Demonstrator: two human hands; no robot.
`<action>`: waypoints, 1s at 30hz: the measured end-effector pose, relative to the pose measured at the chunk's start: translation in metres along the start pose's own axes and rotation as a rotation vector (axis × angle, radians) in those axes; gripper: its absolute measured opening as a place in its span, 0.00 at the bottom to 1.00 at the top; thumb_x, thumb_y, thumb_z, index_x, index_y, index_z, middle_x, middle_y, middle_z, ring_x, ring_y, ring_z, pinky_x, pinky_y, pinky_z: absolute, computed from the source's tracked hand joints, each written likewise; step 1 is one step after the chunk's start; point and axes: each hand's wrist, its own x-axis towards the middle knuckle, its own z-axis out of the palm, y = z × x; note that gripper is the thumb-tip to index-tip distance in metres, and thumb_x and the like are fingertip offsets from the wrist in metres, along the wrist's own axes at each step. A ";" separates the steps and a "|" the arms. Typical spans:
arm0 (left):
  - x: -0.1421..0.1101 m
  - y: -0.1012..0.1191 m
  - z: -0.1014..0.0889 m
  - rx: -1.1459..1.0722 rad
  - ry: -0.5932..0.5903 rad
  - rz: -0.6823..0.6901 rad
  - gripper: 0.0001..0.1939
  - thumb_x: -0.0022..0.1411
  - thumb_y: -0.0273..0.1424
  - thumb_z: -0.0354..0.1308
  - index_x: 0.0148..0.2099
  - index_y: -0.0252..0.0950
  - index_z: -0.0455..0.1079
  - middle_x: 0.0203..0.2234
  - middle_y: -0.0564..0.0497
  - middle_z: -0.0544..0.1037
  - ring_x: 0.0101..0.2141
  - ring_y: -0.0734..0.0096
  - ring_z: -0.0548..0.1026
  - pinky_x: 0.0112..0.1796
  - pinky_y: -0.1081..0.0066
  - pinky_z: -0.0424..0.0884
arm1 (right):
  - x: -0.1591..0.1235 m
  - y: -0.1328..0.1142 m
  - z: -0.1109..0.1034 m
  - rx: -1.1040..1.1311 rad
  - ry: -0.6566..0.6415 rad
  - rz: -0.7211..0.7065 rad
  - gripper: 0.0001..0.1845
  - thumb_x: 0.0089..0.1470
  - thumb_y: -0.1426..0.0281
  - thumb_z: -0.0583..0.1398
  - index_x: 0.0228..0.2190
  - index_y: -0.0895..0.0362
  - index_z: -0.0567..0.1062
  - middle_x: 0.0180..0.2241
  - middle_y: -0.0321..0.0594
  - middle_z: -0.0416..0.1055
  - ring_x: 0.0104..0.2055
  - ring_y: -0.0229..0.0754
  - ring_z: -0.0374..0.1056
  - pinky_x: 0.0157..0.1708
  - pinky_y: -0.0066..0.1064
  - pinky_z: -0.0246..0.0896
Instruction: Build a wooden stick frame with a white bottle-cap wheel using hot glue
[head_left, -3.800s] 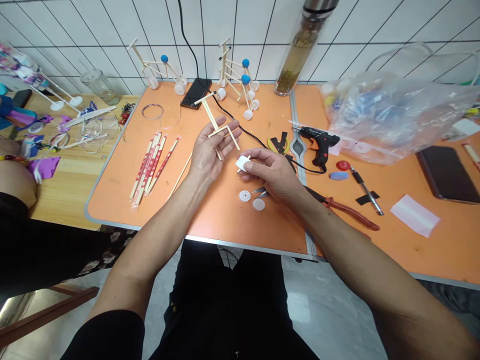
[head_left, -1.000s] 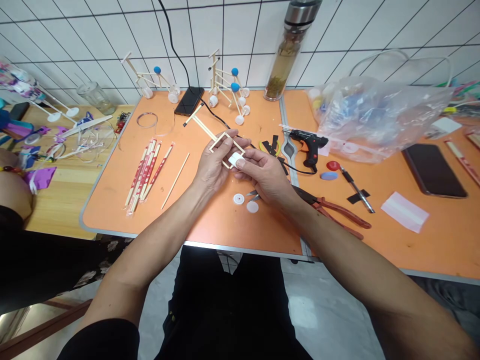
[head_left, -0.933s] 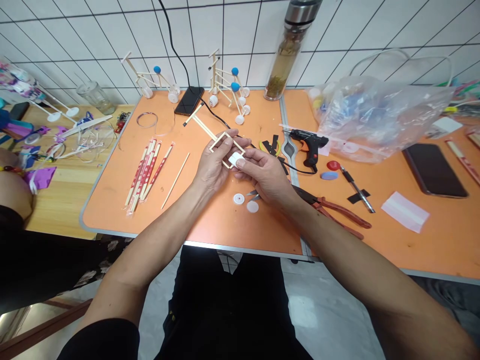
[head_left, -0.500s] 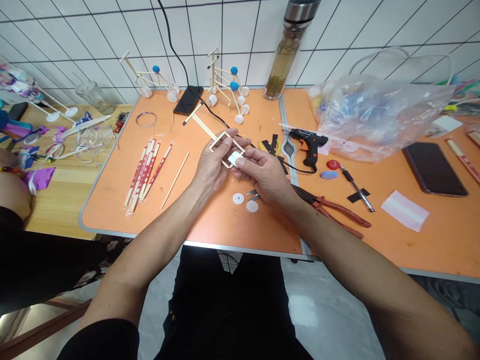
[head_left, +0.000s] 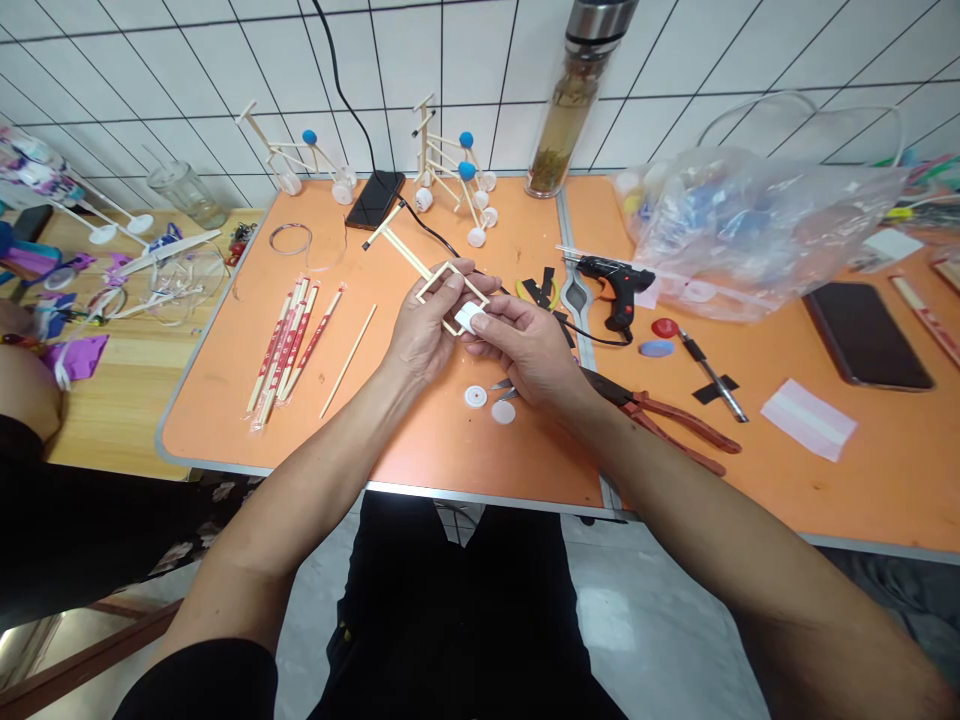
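Between thumb and fingers, my left hand grips a small tricycle-like frame of wooden sticks, its crossbar with black-taped ends pointing up and left. My right hand pinches a white bottle cap or wheel against the lower end of that frame; where the two meet is partly covered by my fingers. Below the hands on the table lie a white wheel disc and a plain white disc. The grey blade tips of a tool peek out beside my right hand.
Three finished-looking stick models, one at left, stand by the wall near a phone. Wrapped chopsticks lie left. To the right are a glue gun, red-handled pliers, a pen and a plastic bag. A tea bottle stands behind.
The view has shifted very slightly. Both hands keep the same hold on the stick frame and the white piece, with no other visible movement.
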 end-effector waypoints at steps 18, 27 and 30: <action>-0.002 0.001 0.003 -0.020 0.047 -0.046 0.16 0.75 0.42 0.74 0.58 0.40 0.83 0.46 0.43 0.93 0.49 0.57 0.92 0.47 0.64 0.88 | 0.000 -0.002 0.002 0.022 0.008 -0.004 0.27 0.49 0.50 0.85 0.38 0.51 0.83 0.40 0.35 0.84 0.41 0.37 0.81 0.43 0.28 0.80; -0.003 0.000 0.003 -0.010 0.031 -0.028 0.11 0.75 0.38 0.74 0.53 0.39 0.82 0.44 0.44 0.93 0.49 0.58 0.92 0.48 0.65 0.87 | 0.000 0.001 0.001 0.002 0.009 -0.001 0.26 0.52 0.49 0.84 0.38 0.51 0.83 0.41 0.35 0.84 0.42 0.39 0.82 0.45 0.30 0.82; -0.003 0.000 0.003 -0.007 0.039 -0.033 0.11 0.75 0.38 0.74 0.53 0.40 0.82 0.45 0.44 0.93 0.50 0.57 0.92 0.49 0.64 0.87 | 0.000 0.001 0.000 0.008 0.007 -0.008 0.25 0.52 0.50 0.84 0.38 0.51 0.83 0.40 0.35 0.84 0.42 0.38 0.82 0.45 0.30 0.82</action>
